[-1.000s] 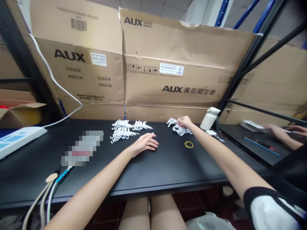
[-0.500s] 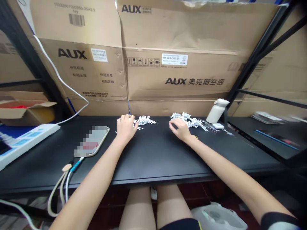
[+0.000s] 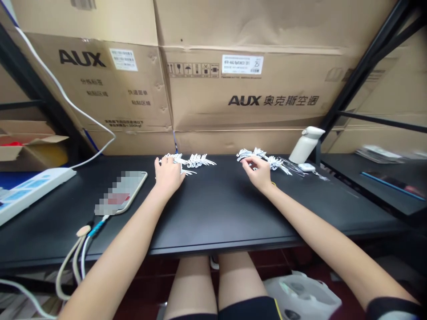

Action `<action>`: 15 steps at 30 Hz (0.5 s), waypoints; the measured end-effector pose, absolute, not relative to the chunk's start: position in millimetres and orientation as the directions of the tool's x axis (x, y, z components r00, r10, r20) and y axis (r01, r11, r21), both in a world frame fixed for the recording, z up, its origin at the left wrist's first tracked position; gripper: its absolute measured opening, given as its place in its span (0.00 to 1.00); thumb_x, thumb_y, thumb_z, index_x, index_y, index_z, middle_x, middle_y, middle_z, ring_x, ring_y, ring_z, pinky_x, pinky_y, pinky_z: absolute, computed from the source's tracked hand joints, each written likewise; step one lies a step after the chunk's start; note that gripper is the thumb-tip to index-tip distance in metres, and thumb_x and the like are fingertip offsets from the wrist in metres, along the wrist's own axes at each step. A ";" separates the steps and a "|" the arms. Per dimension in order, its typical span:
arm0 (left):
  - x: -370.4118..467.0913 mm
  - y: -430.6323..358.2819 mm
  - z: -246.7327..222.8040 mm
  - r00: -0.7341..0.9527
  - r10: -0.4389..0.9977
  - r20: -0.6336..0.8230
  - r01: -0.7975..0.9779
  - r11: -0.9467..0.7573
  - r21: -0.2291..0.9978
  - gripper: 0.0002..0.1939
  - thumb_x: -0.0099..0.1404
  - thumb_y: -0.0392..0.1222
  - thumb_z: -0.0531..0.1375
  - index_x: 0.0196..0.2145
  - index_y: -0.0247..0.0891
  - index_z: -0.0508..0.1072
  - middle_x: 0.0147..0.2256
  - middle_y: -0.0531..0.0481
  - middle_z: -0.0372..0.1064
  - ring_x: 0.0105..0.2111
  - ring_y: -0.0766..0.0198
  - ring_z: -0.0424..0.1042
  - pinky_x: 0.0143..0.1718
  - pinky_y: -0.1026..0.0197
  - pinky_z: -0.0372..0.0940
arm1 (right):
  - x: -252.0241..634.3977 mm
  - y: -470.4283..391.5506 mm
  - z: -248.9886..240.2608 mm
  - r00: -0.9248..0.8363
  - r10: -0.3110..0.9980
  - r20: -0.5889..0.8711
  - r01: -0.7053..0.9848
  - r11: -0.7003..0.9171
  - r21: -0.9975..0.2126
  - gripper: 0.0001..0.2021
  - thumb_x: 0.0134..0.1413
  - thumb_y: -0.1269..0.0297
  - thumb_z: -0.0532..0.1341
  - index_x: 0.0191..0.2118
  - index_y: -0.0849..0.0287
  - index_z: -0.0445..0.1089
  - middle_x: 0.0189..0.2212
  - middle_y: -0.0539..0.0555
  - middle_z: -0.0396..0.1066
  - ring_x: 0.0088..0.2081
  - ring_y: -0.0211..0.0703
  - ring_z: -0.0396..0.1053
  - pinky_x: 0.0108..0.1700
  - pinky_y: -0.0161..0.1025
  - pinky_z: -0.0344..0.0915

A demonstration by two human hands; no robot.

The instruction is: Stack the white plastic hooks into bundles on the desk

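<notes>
White bundled strands lie in two groups at the back of the black desk, a left pile [image 3: 199, 160] and a right pile [image 3: 276, 163]. My left hand [image 3: 167, 174] rests palm down over part of the left group, its fingers apart and covering some strands; nothing is visibly gripped. Beside the near edge of the right group is my right hand [image 3: 259, 174], thumb and index finger curled together in a pinch. Whatever may be between those fingertips is too small to make out.
A phone [image 3: 128, 193] with a cable lies left of my left arm, near a white power strip [image 3: 40, 191]. At the back right stand a white bottle [image 3: 305, 146] and a small white case [image 3: 306, 167]. Cardboard [image 3: 200, 102] walls the back; an open box [image 3: 30, 144] sits far left.
The camera view has shifted and tilted down slightly. My left hand has moved a little left, uncovering more strands. My right hand has moved slightly right, its thumb and index still curled together.
</notes>
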State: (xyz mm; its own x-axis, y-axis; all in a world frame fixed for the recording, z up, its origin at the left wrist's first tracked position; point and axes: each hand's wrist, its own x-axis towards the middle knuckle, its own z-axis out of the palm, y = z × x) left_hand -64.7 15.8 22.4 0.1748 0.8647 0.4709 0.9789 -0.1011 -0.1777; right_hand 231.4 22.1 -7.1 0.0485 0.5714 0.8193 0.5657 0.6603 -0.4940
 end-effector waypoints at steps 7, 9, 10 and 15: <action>-44.5 16.4 10.5 0.439 0.732 0.520 0.878 -0.472 -0.077 0.12 0.62 0.43 0.55 0.27 0.37 0.74 0.48 0.39 0.68 0.52 0.49 0.62 0.60 0.40 0.43 | 224.9 13.6 -2.9 0.019 0.685 0.728 0.570 0.591 -0.571 0.09 0.55 0.62 0.58 0.29 0.58 0.72 0.28 0.54 0.73 0.30 0.42 0.70 0.32 0.38 0.67; -32.0 11.1 6.9 0.568 0.656 0.496 0.767 -0.642 -0.029 0.13 0.63 0.46 0.55 0.28 0.37 0.73 0.49 0.40 0.67 0.52 0.51 0.62 0.57 0.46 0.51 | 221.9 11.1 -3.2 -0.056 0.747 0.663 0.556 0.575 -0.600 0.09 0.55 0.60 0.58 0.29 0.58 0.72 0.28 0.54 0.74 0.31 0.42 0.70 0.32 0.38 0.67; -25.4 7.7 5.5 0.603 0.628 0.493 0.718 -0.696 0.010 0.13 0.64 0.47 0.55 0.28 0.37 0.73 0.48 0.41 0.67 0.51 0.52 0.63 0.55 0.48 0.55 | 220.2 9.8 -3.8 -0.124 0.774 0.620 0.547 0.575 -0.609 0.10 0.54 0.59 0.59 0.30 0.59 0.73 0.29 0.54 0.74 0.31 0.42 0.71 0.32 0.37 0.66; -4.2 -6.0 7.9 0.704 0.533 0.469 0.573 -0.817 0.067 0.16 0.66 0.50 0.53 0.34 0.37 0.73 0.46 0.42 0.69 0.47 0.56 0.65 0.48 0.56 0.60 | 211.8 4.9 -8.4 -0.470 0.775 0.422 0.503 0.629 -0.593 0.08 0.51 0.61 0.63 0.31 0.60 0.74 0.28 0.53 0.72 0.28 0.38 0.68 0.31 0.35 0.64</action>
State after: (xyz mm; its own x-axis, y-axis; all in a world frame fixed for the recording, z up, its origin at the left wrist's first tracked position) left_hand -4.2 -6.0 7.9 0.7044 0.5327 0.4691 0.5731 -0.8168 0.0670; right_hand 211.8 4.9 -8.4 -0.4704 0.7747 0.4225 0.5028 0.6288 -0.5932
